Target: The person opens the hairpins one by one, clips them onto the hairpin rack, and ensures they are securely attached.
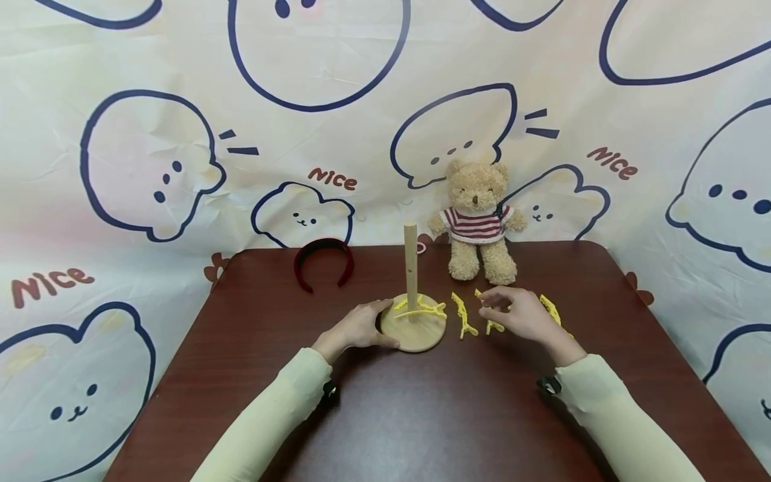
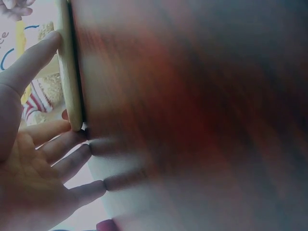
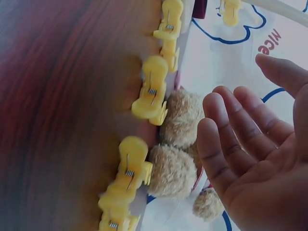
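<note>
"The left hand (image 1: 358,327)?"
"Thumb and fingers spread wide, gripping the round pale-wood stand (image 1: 415,337) at its nine o'clock rim."
"The right hand (image 1: 524,314)?"
"Fingers loosely parted, holding nothing, over slim yellow spring clips (image 1: 462,315) at the stand's three o'clock."

The stand (image 1: 412,281) is pale, smooth, matt wood. Yellow clips (image 3: 156,70) look like smooth plastic with a slight sheen, their coiled springs (image 3: 152,91) metal. The worktop (image 1: 409,408) has a dark wood look — smooth, glossy at the near side. On the far right, the bear (image 1: 476,193) is rough, curly plush in a cloth shirt (image 1: 480,226); far left, the headband (image 1: 324,245) looks like matt cloth. The far backdrop (image 1: 361,140) is creased sheeting — cloth or plastic, I cannot tell.
</note>
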Available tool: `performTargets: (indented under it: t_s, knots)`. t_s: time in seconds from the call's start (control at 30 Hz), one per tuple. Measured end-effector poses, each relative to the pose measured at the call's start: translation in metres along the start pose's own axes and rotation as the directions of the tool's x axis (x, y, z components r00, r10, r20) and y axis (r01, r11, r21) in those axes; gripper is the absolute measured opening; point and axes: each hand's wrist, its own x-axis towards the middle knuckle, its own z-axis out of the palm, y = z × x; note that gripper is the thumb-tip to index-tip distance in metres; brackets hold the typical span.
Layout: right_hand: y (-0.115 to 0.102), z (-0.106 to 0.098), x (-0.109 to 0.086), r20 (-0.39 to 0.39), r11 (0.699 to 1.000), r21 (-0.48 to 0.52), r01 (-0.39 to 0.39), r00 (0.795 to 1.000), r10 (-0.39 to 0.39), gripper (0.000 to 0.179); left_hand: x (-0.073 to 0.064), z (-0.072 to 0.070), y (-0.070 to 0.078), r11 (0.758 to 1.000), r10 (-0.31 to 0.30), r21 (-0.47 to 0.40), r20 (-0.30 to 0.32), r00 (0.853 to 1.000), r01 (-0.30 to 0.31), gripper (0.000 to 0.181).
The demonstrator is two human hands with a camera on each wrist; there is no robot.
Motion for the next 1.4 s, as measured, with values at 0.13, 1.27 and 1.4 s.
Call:
performTargets:
  t_s: [0.13, 1.27, 1.4]
  knots:
    - [0.007, -0.003, -0.006, -0.024, 1.000, 0.000, -0.016, 1.000, 0.016, 0.035, 0.000, 0.001, 0.000, 1.000, 0.005, -0.001, 0.006, 1.000, -0.005, 0.100]
    - [0.060, -0.052, -0.056, -0.131, 0.961, -0.126, -0.247, 0.964, 0.231, 0.046, 0.001, 0.001, 0.000, 1.000, 0.008, 0.011, -0.006, 1.000, -0.008, 0.100]
    - [0.067, -0.054, -0.062, -0.149, 0.952, -0.136, -0.276, 0.955, 0.256, 0.045, 0.001, 0.001, 0.000, 1.000, 0.005, 0.020, -0.007, 1.000, -0.004, 0.099]
